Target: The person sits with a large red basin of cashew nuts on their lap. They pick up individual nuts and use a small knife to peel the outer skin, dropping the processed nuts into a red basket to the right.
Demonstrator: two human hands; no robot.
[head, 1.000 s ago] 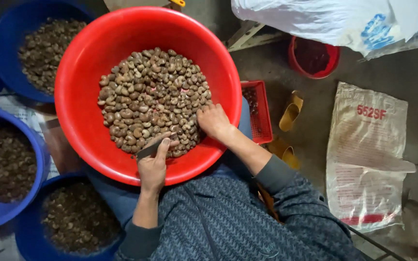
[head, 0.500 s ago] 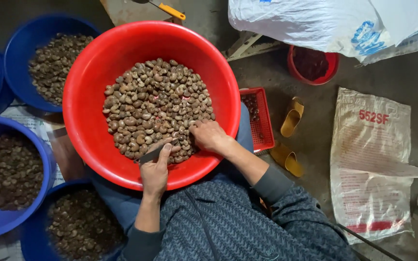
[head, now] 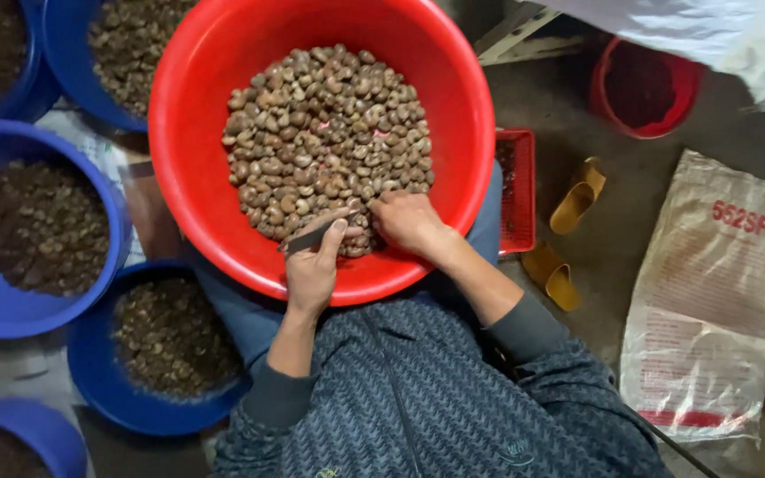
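Currently we hold:
- left hand clenched on a knife, blade over the nuts
- right hand grasping nuts at the red basin near rim, for cutting

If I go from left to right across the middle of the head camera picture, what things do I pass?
Blue plastic basin of dark brown bits → big red plastic basin of brown nuts → small red plastic crate → yellow sandal → printed white plastic sack.

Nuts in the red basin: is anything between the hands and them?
Nothing visible. Both hands are already inside the red basin at the near edge of the nuts. The left hand holds a dark blade-like tool against the pile; the right hand rests directly on the nuts.
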